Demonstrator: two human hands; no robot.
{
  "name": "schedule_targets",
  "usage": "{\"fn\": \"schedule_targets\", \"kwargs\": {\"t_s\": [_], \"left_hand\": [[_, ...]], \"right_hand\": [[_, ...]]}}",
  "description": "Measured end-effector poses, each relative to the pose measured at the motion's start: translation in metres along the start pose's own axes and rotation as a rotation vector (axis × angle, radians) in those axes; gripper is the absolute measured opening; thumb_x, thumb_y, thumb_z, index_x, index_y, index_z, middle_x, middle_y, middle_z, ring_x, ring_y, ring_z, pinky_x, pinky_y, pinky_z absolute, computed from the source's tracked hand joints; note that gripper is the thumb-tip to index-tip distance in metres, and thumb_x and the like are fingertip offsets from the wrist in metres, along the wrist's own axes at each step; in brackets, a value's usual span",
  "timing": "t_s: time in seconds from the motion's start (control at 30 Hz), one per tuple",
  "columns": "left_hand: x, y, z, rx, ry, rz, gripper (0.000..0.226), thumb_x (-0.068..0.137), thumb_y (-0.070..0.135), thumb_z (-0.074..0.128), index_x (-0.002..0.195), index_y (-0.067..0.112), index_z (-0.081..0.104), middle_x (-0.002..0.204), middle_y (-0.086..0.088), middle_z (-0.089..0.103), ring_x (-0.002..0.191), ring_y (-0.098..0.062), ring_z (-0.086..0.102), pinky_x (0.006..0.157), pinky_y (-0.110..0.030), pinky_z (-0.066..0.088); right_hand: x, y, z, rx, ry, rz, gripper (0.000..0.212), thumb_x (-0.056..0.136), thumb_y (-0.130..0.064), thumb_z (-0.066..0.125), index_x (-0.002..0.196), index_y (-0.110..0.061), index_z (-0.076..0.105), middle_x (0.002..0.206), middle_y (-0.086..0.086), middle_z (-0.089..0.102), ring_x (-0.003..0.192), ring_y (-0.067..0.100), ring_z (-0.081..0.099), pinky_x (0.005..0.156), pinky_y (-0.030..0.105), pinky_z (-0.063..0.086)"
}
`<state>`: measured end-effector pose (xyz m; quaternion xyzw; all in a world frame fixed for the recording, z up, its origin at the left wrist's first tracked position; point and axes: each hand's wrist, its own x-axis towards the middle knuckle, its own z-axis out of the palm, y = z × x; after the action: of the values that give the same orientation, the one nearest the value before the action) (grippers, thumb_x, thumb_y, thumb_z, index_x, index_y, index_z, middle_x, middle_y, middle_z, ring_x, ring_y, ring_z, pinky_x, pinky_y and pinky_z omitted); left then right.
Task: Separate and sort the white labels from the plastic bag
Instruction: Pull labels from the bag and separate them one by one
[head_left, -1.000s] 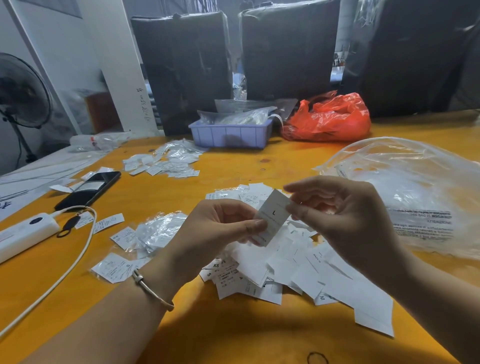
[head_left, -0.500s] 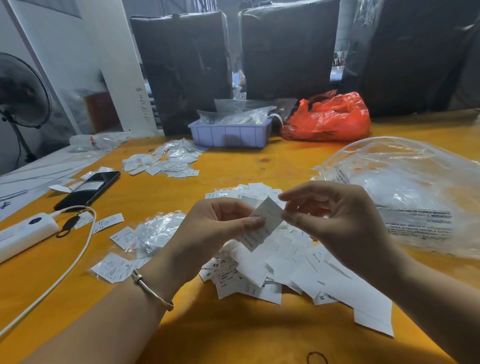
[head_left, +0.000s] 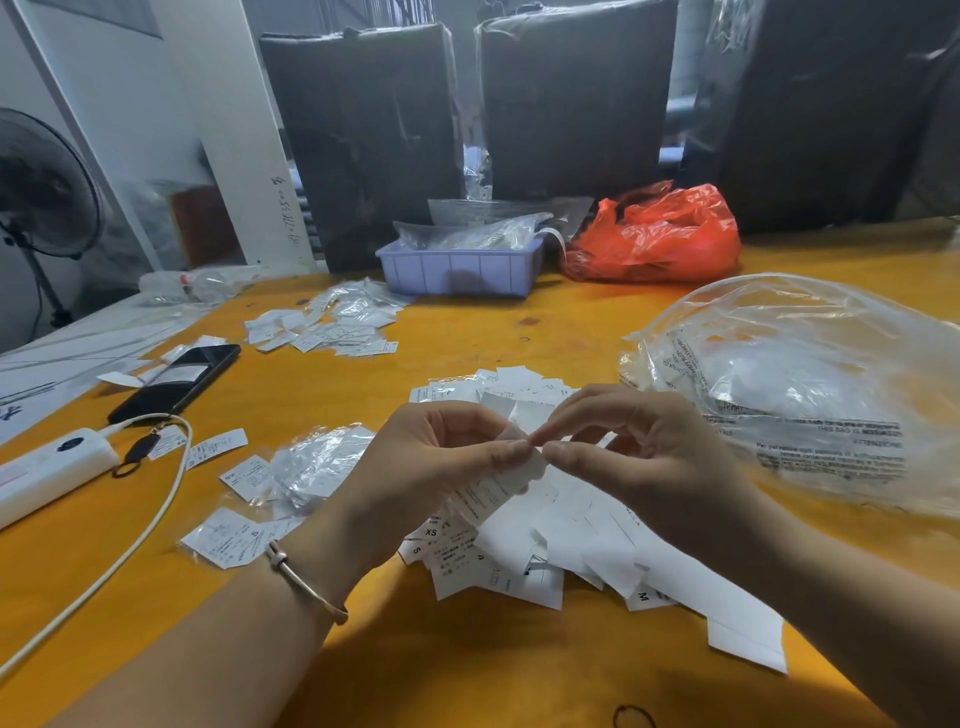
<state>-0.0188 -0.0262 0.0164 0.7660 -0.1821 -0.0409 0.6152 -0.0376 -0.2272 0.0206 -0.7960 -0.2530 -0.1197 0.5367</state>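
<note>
Both hands, left (head_left: 436, 467) and right (head_left: 639, 457), pinch one label (head_left: 511, 475) above the label pile (head_left: 561, 545); plastic bag (head_left: 810, 384) right of the pile.

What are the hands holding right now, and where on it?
A white label, pinched at its upper end between left hand and right hand fingertips.

Smooth orange-yellow wooden table top (head_left: 519, 670), low sheen. Small white matt paper labels (head_left: 524, 545), heaped. Large clear glossy plastic bag (head_left: 810, 395), crinkled. Crumpled red plastic bag (head_left: 660, 234), shiny. Lilac matt plastic tray (head_left: 457, 271). Thin polished metal bangle (head_left: 306, 584). Glossy black phone (head_left: 176, 382).
</note>
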Motion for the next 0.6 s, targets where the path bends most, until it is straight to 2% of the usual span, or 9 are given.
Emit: {"fn": "schedule_targets", "kwargs": {"t_s": [0.07, 0.13, 0.23, 0.3, 0.37, 0.47, 0.53, 0.6], "left_hand": [[0.000, 0.003, -0.004, 0.012, 0.021, 0.003, 0.021, 0.076, 0.029, 0.074, 0.086, 0.011, 0.078, 0.085, -0.007, 0.078, 0.074, -0.012, 0.071, 0.062, -0.015, 0.051], [0.000, 0.007, -0.014, 0.027, 0.105, -0.004, 0.023, 0.074, 0.032, 0.072, 0.086, 0.014, 0.078, 0.086, -0.008, 0.077, 0.074, -0.010, 0.068, 0.065, -0.020, 0.051], [0.004, 0.008, -0.037, 0.056, 0.351, -0.099, 0.020, 0.073, 0.033, 0.074, 0.082, 0.015, 0.078, 0.078, -0.001, 0.075, 0.067, -0.006, 0.064, 0.069, -0.028, 0.046], [0.007, 0.006, -0.056, 0.142, 0.461, -0.191, 0.010, 0.078, 0.025, 0.076, 0.079, 0.015, 0.077, 0.063, 0.007, 0.070, 0.057, -0.002, 0.060, 0.062, -0.026, 0.042], [0.009, 0.000, -0.073, 0.282, 0.472, -0.294, 0.009, 0.082, 0.021, 0.076, 0.076, 0.015, 0.076, 0.058, 0.007, 0.069, 0.059, -0.009, 0.061, 0.057, -0.025, 0.042], [0.011, -0.011, -0.094, 0.518, 0.445, -0.437, 0.010, 0.080, 0.022, 0.080, 0.078, 0.013, 0.076, 0.075, -0.005, 0.071, 0.072, -0.019, 0.060, 0.058, -0.027, 0.042], [0.012, -0.018, -0.103, 0.639, 0.438, -0.472, 0.011, 0.078, 0.023, 0.083, 0.078, 0.014, 0.076, 0.084, -0.005, 0.071, 0.079, -0.019, 0.059, 0.062, -0.027, 0.042], [0.013, -0.021, -0.107, 0.740, 0.441, -0.482, 0.014, 0.075, 0.026, 0.085, 0.081, 0.018, 0.075, 0.088, -0.003, 0.071, 0.082, -0.019, 0.060, 0.064, -0.028, 0.045]], "right_hand": [[0.002, 0.002, -0.006, -0.026, 0.050, -0.007, 0.008, 0.079, -0.022, 0.069, 0.084, -0.019, 0.076, 0.084, -0.008, 0.070, 0.077, 0.012, 0.064, 0.066, 0.037, 0.054], [0.006, 0.006, -0.018, -0.152, 0.168, -0.048, 0.008, 0.080, -0.020, 0.069, 0.083, -0.016, 0.075, 0.081, -0.007, 0.070, 0.073, 0.010, 0.063, 0.062, 0.033, 0.053], [0.013, 0.016, -0.045, -0.616, 0.392, -0.123, 0.007, 0.081, -0.013, 0.068, 0.082, -0.010, 0.074, 0.082, 0.001, 0.070, 0.069, 0.017, 0.064, 0.060, 0.037, 0.052], [0.018, 0.024, -0.064, -0.917, 0.467, -0.052, 0.010, 0.078, -0.012, 0.069, 0.086, -0.008, 0.074, 0.089, 0.009, 0.072, 0.078, 0.029, 0.065, 0.072, 0.041, 0.050], [0.021, 0.034, -0.080, -1.125, 0.416, 0.155, 0.020, 0.078, -0.020, 0.069, 0.095, -0.011, 0.072, 0.102, 0.011, 0.070, 0.095, 0.033, 0.061, 0.085, 0.045, 0.041], [0.025, 0.040, -0.088, -1.252, 0.223, 0.522, 0.039, 0.082, -0.041, 0.063, 0.113, -0.017, 0.063, 0.117, 0.008, 0.060, 0.112, 0.031, 0.050, 0.090, 0.042, 0.036], [0.025, 0.044, -0.088, -1.250, 0.142, 0.628, 0.044, 0.085, -0.046, 0.058, 0.118, -0.018, 0.060, 0.121, 0.007, 0.057, 0.113, 0.029, 0.049, 0.089, 0.038, 0.039], [0.025, 0.046, -0.089, -1.262, 0.129, 0.622, 0.035, 0.087, -0.038, 0.057, 0.115, -0.017, 0.062, 0.117, 0.007, 0.058, 0.109, 0.028, 0.051, 0.086, 0.037, 0.042]]}}
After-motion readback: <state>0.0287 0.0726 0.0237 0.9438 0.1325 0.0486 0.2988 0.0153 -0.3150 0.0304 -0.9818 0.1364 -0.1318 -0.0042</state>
